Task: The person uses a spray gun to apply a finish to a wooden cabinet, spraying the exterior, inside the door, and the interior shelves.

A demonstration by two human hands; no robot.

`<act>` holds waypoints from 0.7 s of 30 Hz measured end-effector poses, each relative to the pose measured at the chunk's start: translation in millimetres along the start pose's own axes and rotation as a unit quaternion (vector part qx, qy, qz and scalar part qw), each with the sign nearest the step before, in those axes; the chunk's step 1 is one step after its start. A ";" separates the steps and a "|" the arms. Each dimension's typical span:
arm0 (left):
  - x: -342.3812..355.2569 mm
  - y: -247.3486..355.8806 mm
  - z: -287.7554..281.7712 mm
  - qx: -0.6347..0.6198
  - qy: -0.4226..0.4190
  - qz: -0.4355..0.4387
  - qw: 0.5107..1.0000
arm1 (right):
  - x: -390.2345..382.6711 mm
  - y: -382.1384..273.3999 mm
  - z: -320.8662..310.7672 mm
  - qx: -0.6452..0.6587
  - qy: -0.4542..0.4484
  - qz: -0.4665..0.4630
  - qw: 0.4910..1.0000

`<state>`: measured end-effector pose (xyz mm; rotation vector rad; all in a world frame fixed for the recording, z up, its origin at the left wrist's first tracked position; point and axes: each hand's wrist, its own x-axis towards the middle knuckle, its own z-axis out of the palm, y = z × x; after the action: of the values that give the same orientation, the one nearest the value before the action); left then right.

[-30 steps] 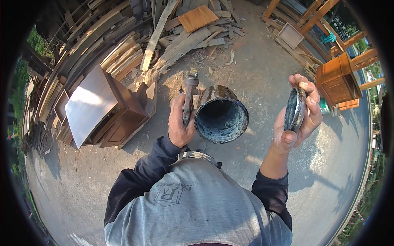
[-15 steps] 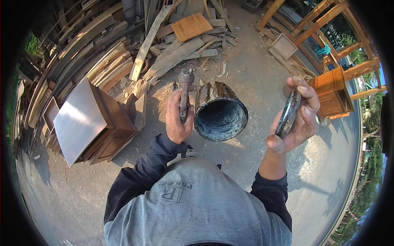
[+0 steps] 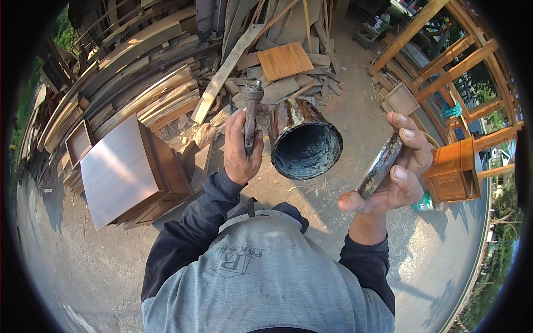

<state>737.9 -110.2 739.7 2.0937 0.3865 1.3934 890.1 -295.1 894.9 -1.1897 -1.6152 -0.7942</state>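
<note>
My left hand (image 3: 237, 158) is wrapped around the handle of a worn metal spray gun (image 3: 252, 102), its nozzle end pointing away from me. The gun's paint-stained cup (image 3: 306, 149) sticks out to the right, tipped so that its uncovered mouth faces me. Dark, crusted residue coats the inside of the cup; whether any liquid is in it I cannot tell. On the right, my right hand (image 3: 412, 166) grips a round, stained lid (image 3: 381, 165) by its rim, thumb at the near edge and fingers at the far edge. A gap separates the lid from the cup.
A brown wooden cabinet (image 3: 127, 172) with a glossy top stands at left. Beyond it are stacked planks (image 3: 161, 100) and an orange-brown panel (image 3: 285, 61). At right are another wooden cabinet (image 3: 452, 172), a timber frame (image 3: 458, 69) and a small green-and-white container (image 3: 425, 203).
The lid has come slightly left, nearer the cup, and leans more. The cup sits a little higher and further right in view. Both grips stay the same.
</note>
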 end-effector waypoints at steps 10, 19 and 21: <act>27.1 -21.3 14.7 0.114 0.073 -0.021 0.991 | 29.5 67.2 66.6 0.135 -0.123 -0.066 0.981; 20.4 -13.6 85.4 0.159 0.127 -0.108 0.973 | 9.6 144.8 86.9 0.116 -0.172 -0.143 0.968; 16.0 -13.9 96.2 0.166 0.149 -0.125 0.967 | 1.8 156.2 95.3 0.205 -0.179 -0.078 0.959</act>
<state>832.9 -120.7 716.1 1.9957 1.0334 1.5739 1008.6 -160.5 859.1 -0.9462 -2.0699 -0.3174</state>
